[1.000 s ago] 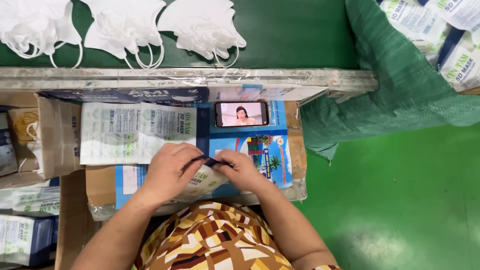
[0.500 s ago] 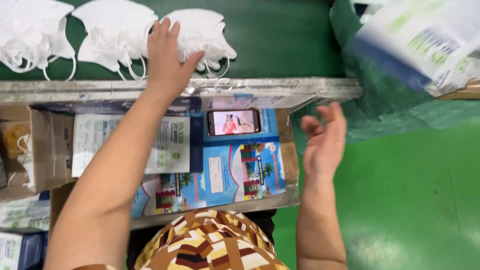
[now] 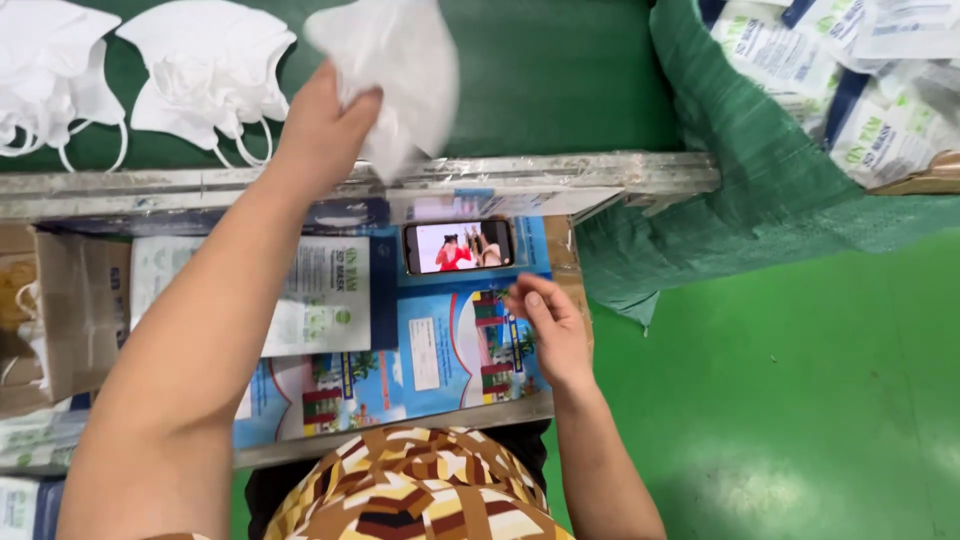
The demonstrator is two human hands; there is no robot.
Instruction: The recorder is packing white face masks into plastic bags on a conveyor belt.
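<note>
- Masks: 3 white folded face masks in view. 1 is being lifted by the left hand (image 3: 318,128), blurred white mask (image 3: 395,75) hanging above the steel rail (image 3: 560,172); 2 more (image 3: 215,70) (image 3: 45,60) are lying flat w/ ear loops on the green belt (image 3: 560,70).
- Left grip: fingers (image 3: 350,110) are pinching closed on the mask's lower edge.
- Right hand (image 3: 550,330): hovering over the blue printed carton (image 3: 450,340) on the desk, fingers loosely curled, half open, holding nothing.
- 1 phone (image 3: 458,246) is sitting on the carton, screen lit, just above the right hand.
- 1 printed mask pouch (image 3: 320,295) is lying left of the phone, partly under the left forearm.
- 1 green woven sack (image 3: 740,170) at right, holding many sealed mask packs (image 3: 860,70); too many to count.
- Vs 0.5 s ago: left hand was reaching flat onto the belt among 3 masks; now it's pulling one up & back toward the rail, 2 remaining. Right hand was out by the sack, palm open; now it's moving in over the carton.
</note>
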